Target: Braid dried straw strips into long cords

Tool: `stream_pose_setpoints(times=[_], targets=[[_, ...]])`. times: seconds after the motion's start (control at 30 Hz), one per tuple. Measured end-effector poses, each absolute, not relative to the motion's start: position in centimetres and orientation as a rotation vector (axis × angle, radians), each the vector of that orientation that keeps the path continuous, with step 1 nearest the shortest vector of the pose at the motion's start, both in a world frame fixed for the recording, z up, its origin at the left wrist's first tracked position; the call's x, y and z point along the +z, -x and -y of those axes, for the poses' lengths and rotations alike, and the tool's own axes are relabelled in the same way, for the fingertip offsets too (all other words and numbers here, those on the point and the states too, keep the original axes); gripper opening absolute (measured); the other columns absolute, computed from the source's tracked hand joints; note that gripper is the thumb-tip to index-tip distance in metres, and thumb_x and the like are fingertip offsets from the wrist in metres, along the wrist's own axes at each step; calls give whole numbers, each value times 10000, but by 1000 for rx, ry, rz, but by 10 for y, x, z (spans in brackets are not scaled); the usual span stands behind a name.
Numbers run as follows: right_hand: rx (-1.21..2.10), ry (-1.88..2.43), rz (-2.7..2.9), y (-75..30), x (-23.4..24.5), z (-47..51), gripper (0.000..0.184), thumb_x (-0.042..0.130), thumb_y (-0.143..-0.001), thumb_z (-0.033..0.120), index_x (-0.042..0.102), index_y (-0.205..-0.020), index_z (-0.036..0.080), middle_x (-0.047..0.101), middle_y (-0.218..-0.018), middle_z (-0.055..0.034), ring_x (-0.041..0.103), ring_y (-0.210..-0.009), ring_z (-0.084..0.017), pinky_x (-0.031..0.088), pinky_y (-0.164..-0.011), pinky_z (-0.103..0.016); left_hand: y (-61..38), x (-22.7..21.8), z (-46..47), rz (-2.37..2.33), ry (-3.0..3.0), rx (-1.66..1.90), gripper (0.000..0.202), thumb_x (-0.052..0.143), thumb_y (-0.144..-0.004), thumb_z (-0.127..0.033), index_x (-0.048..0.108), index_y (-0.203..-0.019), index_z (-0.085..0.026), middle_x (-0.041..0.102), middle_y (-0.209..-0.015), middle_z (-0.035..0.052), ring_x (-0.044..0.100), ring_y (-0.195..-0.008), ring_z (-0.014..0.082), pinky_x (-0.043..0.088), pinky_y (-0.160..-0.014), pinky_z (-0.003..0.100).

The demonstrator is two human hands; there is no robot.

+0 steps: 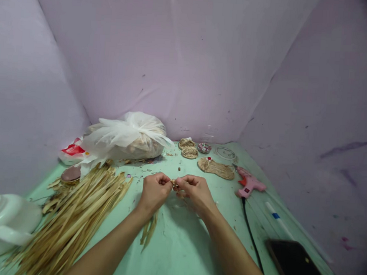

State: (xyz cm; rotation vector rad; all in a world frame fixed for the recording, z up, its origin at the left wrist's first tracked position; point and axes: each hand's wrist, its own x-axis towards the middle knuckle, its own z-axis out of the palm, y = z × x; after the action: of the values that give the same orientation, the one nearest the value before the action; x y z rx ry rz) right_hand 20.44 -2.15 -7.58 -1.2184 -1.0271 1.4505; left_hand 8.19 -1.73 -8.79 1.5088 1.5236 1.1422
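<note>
Head view: two bare hands meet over one green table (182,246), a single straw piece (174,182) between their fingertips.
Left hand (155,192): thumb and forefinger pinched on the straw piece, the other fingers curled in.
Right hand (198,193): thumb and forefinger pinched on the same piece, fingers bent.
Straw piece: the short part that shows runs roughly sideways, from the left fingertips to the right; the fingers hide the rest.
Straw ends (149,231): at least two, below the left hand, long axis towards the wearer; whether they join the straw piece, I cannot tell.
Straw pile (77,214): one, left of the hands, too many strips to count, most lying lengthwise away from the wearer, slanting right.
Beyond the hands, to the right: one sole (217,169) with one red bead (209,158), long axis mostly sideways; woven rounds (190,152), two visible; one bead dish (204,148); one clear lid (226,153).
Right of the hands: one pink glue gun (249,184), one pen (280,221), one phone (300,269).
Left of the hands: one white bag (133,136), farther off; one pack (74,151); one brown disc (70,174); one white pot (14,215), nearer the wearer.
</note>
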Motion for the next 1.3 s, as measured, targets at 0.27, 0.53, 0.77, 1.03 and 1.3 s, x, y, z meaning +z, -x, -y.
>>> stream_pose_setpoints(times=[0.27,0.53,0.77,1.03,1.3], targets=[[1703,1217,848,-208,-78,20,193,693,-521,235,571,-628,130,552,-547,2,511,-511,-103,464,-466,-245,-83,-91,17,-1439,-1603,1192,100,529,-622,-226,558,-575,-142,545,-540,-12,462,-526,94,358,-521,200],[1296,1290,1198,-204,-90,20,118,558,-668,261,564,-673,143,545,-590,-9,504,-517,-111,462,-468,-240,-81,-95,11,-1178,-1363,1076,157,541,-648,-295,534,-625,-141,493,-536,-31,387,-458,60,290,-443,183],[581,1305,1730,-208,-93,23,142,470,-764,208,604,-806,194,533,-871,-49,501,-782,-151,406,-625,-252,-78,-84,9,-946,-967,855,323,645,-574,-324,494,-805,-155,357,-465,-99,148,-312,-7,76,-338,175],[292,1399,1982,-214,-81,22,122,464,-771,189,581,-803,209,568,-834,-29,492,-806,-158,352,-668,-252,-75,-85,-4,-887,-827,620,164,465,-540,-174,462,-704,-169,479,-500,-52,124,-285,0,7,-331,182],[583,1428,1924,-221,-96,-9,152,448,-758,193,596,-792,193,619,-751,-20,532,-670,-137,371,-618,-239,-88,-93,-16,-1178,-1029,771,89,463,-522,-165,511,-595,-143,419,-373,-54,179,-295,19,71,-352,189]])
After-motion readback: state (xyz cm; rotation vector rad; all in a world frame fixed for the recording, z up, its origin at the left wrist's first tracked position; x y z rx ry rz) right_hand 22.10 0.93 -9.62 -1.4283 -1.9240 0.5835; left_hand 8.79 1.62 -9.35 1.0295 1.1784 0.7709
